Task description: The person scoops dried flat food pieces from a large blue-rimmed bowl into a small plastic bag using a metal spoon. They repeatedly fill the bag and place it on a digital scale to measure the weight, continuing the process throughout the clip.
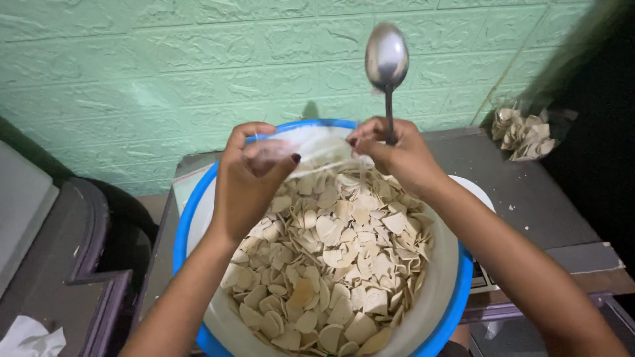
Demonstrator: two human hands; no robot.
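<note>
Closest in, a round blue plastic basin with a pale lining (456, 304) fills the near edge of the dark grey tabletop (529, 198), heaped with thin, pale beige, petal-shaped chips (331, 258). Over the heap, the left hand (248, 178) is curled, fingers and thumb pinching the rim of a thin clear plastic bag (311, 142) that hangs at the basin's far side. Right beside it, the right hand (397, 155) pinches the bag's other rim, and the same closed fingers grip the handle of a long shiny metal spoon (387, 63), its bowl standing straight up above the hands. A white plate edge (477, 192) peeks out just behind the right wrist. At the tabletop's far right corner sits a clear packet of crumpled pale pieces (522, 135). Behind everything runs a mint green brick-textured wall (198, 59).
</note>
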